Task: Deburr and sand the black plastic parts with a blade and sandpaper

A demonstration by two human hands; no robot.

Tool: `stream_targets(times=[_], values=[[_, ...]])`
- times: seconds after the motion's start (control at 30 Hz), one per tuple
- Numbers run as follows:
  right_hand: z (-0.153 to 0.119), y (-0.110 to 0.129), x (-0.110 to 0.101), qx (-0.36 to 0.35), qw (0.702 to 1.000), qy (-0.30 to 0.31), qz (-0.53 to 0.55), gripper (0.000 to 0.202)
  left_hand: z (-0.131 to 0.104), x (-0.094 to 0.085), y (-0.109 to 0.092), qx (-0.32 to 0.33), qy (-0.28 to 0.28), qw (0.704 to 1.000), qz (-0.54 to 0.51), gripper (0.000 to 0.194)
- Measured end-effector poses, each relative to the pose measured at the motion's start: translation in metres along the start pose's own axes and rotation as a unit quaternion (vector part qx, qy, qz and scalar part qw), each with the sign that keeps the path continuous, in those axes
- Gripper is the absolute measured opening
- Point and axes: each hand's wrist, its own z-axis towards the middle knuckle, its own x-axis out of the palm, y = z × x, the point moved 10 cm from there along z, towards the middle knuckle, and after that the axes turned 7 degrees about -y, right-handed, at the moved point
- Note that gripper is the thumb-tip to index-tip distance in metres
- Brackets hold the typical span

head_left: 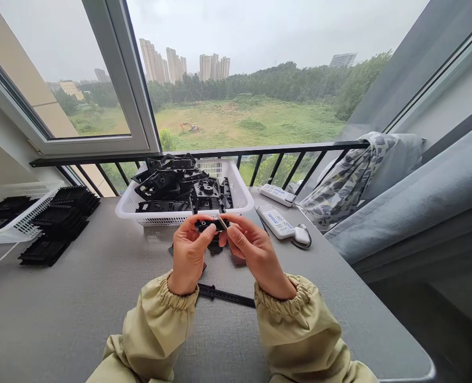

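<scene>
Frame centre: left hand [189,252] pinches a black plastic part [200,227], long axis left-right; right hand [255,247] grips a slim strip [222,222] at its right end.

There are two bare hands [188,255], one held black part [201,225], one thin strip [222,222], two white plastic baskets [244,200], one caliper [228,296], two labelled white devices [276,222].

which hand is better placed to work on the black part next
Probably the right hand: it pinches a thin pale strip at the black part, while the left hand grips the part and seems suited to steadying it.
</scene>
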Motion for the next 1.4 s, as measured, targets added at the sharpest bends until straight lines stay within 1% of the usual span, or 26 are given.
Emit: stream_targets(times=[0.13,0.23,0.3,0.43,0.5,0.57,0.67,0.8,0.97,1.07,1.2,1.27,1.4], values=[[0.002,0.001,-0.004,-0.013,1.000,-0.023,0.004,0.044,0.003,-0.008,-0.003,0.025,-0.037,0.999,-0.013,0.025],[0.001,0.002,-0.007,-0.015,0.999,-0.040,0.006,0.041,0.005,-0.009,-0.005,0.036,-0.041,0.998,-0.038,0.031],[-0.001,0.003,-0.006,-0.017,0.999,-0.033,0.005,0.041,0.005,-0.009,-0.007,0.047,-0.034,0.997,-0.053,0.032],[-0.008,0.004,0.004,-0.023,0.999,0.010,-0.019,0.038,0.003,-0.009,-0.007,0.056,-0.029,0.996,-0.069,0.032],[-0.011,0.004,0.007,-0.025,0.999,0.020,-0.041,0.037,0.001,-0.010,-0.009,0.071,-0.032,0.995,-0.057,0.032],[-0.012,0.003,0.007,-0.024,0.998,0.016,-0.058,0.037,-0.001,-0.011,-0.013,0.100,-0.030,0.994,-0.043,0.030],[-0.011,0.001,0.007,-0.020,0.997,0.008,-0.075,0.038,-0.005,-0.010,-0.016,0.146,-0.009,0.989,-0.012,0.024],[-0.012,0.000,0.009,-0.023,0.995,0.011,-0.094,0.039,-0.009,-0.008,-0.015,0.190,0.017,0.981,0.028,0.019],[-0.015,0.000,0.008,-0.018,0.992,0.030,-0.122,0.036,-0.009,-0.011,-0.022,0.241,0.014,0.969,0.058,0.020],[-0.017,0.000,0.008,-0.019,0.989,0.044,-0.140,0.036,-0.007,-0.014,-0.025,0.251,0.004,0.965,0.078,0.022],[-0.016,0.000,0.004,-0.026,0.990,0.022,-0.141,0.035,-0.007,-0.013,-0.026,0.255,0.009,0.964,0.080,0.022],[-0.016,-0.001,0.004,-0.028,0.989,0.021,-0.141,0.034,-0.008,-0.012,-0.026,0.255,0.016,0.964,0.075,0.020],[-0.018,0.000,0.010,-0.034,0.987,0.050,-0.151,0.034,-0.006,-0.015,-0.024,0.236,0.001,0.969,0.071,0.023]])
